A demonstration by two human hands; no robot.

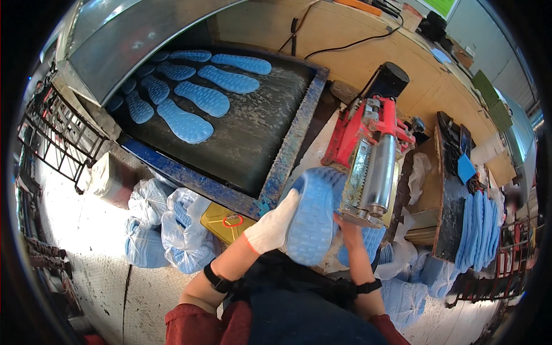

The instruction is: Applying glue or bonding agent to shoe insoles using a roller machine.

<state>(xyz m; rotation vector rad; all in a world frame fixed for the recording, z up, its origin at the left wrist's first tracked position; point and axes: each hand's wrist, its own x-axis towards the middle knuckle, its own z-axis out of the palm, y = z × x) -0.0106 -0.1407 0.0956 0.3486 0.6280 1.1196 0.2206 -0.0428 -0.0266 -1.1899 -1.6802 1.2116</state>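
Note:
In front of me, my left hand (278,223), in a white knit glove, grips the left edge of a light blue shoe sole (311,227). The sole is tilted, its bumpy face toward me. My right hand (348,230) is bare and sits just right of the sole, by the lower end of a red machine (347,133) with a steel roller (380,172). Its fingers are mostly hidden behind the sole and the machine, so what they hold does not show. Below that hand, another blue sole (370,241) is partly visible.
Several blue soles (185,122) lie on a dark conveyor belt (253,135) with a blue metal frame. Plastic bags of soles (187,236) rest on the floor at left, beside a yellow tin (215,223). More soles (478,233) stand in a row at right.

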